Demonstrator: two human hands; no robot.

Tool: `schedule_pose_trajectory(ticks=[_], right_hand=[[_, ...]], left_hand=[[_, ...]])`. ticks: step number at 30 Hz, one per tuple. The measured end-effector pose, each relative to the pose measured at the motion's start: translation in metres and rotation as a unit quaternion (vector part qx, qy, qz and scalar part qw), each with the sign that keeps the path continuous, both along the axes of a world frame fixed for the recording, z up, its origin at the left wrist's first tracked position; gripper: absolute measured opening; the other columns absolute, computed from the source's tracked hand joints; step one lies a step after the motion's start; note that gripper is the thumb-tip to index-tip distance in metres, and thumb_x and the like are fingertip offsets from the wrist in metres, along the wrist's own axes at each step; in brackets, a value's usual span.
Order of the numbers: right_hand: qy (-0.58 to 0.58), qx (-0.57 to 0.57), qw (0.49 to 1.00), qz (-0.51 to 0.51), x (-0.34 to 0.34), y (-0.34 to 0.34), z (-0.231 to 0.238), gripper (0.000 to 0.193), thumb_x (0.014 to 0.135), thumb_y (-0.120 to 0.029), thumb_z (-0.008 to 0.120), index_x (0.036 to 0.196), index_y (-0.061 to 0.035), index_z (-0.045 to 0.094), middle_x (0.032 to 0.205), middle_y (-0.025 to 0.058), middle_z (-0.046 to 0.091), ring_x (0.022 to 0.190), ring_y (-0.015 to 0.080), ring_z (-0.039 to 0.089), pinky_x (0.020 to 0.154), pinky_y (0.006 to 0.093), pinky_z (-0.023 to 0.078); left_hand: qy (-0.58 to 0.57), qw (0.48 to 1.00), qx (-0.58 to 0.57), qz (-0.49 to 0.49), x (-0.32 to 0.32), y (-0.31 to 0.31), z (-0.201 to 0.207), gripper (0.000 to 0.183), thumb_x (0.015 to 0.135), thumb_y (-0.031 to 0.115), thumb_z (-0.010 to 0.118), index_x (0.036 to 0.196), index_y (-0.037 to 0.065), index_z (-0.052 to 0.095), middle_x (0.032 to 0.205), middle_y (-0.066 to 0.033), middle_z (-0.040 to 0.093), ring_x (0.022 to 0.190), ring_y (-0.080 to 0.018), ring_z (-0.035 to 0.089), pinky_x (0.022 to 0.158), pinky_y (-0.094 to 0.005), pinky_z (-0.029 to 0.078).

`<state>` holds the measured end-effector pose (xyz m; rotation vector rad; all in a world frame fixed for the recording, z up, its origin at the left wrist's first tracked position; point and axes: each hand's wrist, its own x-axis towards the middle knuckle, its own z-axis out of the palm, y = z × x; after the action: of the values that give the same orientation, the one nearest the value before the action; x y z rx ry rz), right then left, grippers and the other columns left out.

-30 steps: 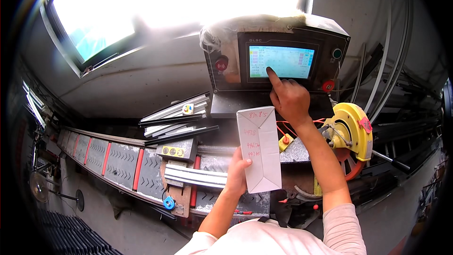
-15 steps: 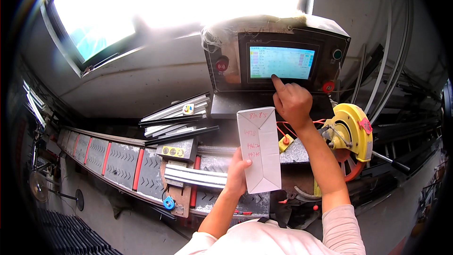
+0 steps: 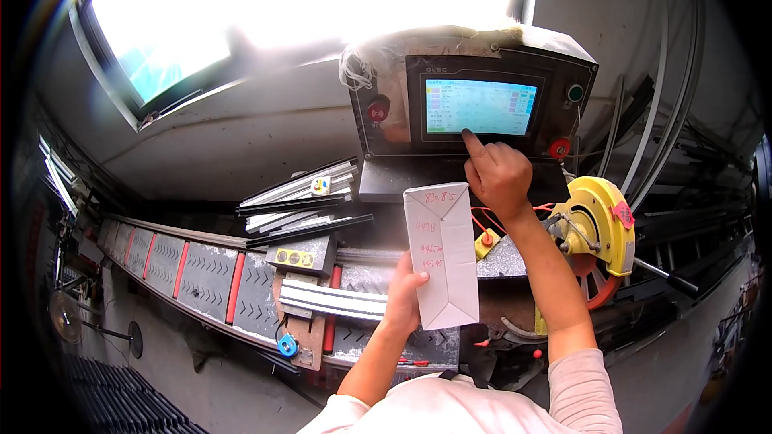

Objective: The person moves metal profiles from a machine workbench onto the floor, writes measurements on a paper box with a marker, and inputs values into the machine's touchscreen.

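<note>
My left hand [image 3: 404, 296] grips a white cardboard box [image 3: 447, 265] by its left side, thumb across the face. The box is long and narrow, held upright, with red handwriting on it. My right hand [image 3: 500, 177] holds nothing; its index finger is stretched out and the other fingers are curled. That fingertip is at the lower edge of the lit screen [image 3: 481, 104] on the dark control panel [image 3: 394, 135], seemingly touching it. A red button [image 3: 560, 148] sits on the panel just right of this hand.
A yellow saw guard [image 3: 599, 213] with a black-handled lever stands at the right. Metal and black profiles [image 3: 301, 201] lie behind the roller conveyor [image 3: 209, 273] on the left. A white profile [image 3: 334, 299] rests on the bench beside a blue tape measure [image 3: 288, 345].
</note>
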<state>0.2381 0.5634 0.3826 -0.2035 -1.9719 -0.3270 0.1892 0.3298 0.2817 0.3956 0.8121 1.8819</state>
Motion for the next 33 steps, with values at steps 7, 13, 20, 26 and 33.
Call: schedule_pose_trajectory(ticks=[7,13,20,26,33], right_hand=[[-0.003,-0.009,1.000,-0.004,-0.0011,-0.0011,0.0016,0.046,0.073,-0.002,0.067,0.119,-0.0055,0.069,0.058,0.0059,0.050,0.051,0.0214,0.052,0.049,0.0337,0.045],[-0.006,-0.012,1.000,-0.010,-0.0013,0.0013,0.0012,0.053,0.075,-0.002,0.066,0.127,-0.0070,0.065,0.058,0.0061,0.050,0.051,0.0214,0.052,0.049,0.0337,0.045],[-0.036,-0.044,0.998,-0.026,-0.0035,-0.0028,0.0047,0.051,0.076,-0.003,0.066,0.126,-0.0088,0.067,0.059,0.0056,0.050,0.052,0.0213,0.052,0.050,0.0343,0.045],[-0.028,-0.024,0.999,-0.004,-0.0002,-0.0012,0.0030,0.049,0.075,-0.003,0.068,0.123,-0.0083,0.068,0.060,0.0055,0.051,0.053,0.0212,0.053,0.050,0.0343,0.046],[-0.021,-0.015,1.000,-0.005,-0.0008,-0.0016,0.0027,0.042,0.074,-0.004,0.069,0.115,-0.0065,0.072,0.061,0.0055,0.051,0.054,0.0219,0.053,0.050,0.0337,0.046]], left_hand=[[-0.010,1.000,-0.007,-0.002,-0.0007,-0.0007,-0.0032,0.069,0.080,0.019,0.063,0.140,-0.002,0.037,0.129,-0.0176,0.054,0.119,-0.0271,0.055,0.103,-0.0401,0.045],[-0.008,1.000,-0.011,0.000,0.0000,-0.0006,-0.0035,0.070,0.080,0.020,0.063,0.142,0.000,0.037,0.130,-0.0168,0.054,0.120,-0.0274,0.055,0.103,-0.0404,0.045],[-0.006,1.000,-0.014,-0.002,-0.0004,-0.0018,-0.0020,0.071,0.080,0.020,0.064,0.143,0.000,0.036,0.130,-0.0169,0.054,0.121,-0.0274,0.055,0.103,-0.0406,0.045],[-0.005,1.000,-0.013,0.001,0.0001,-0.0012,-0.0028,0.072,0.080,0.020,0.064,0.143,0.000,0.035,0.130,-0.0175,0.054,0.120,-0.0280,0.055,0.103,-0.0413,0.045],[-0.004,1.000,-0.012,-0.002,-0.0003,-0.0010,-0.0019,0.071,0.080,0.020,0.063,0.142,0.000,0.035,0.129,-0.0177,0.054,0.120,-0.0279,0.055,0.103,-0.0413,0.045]])
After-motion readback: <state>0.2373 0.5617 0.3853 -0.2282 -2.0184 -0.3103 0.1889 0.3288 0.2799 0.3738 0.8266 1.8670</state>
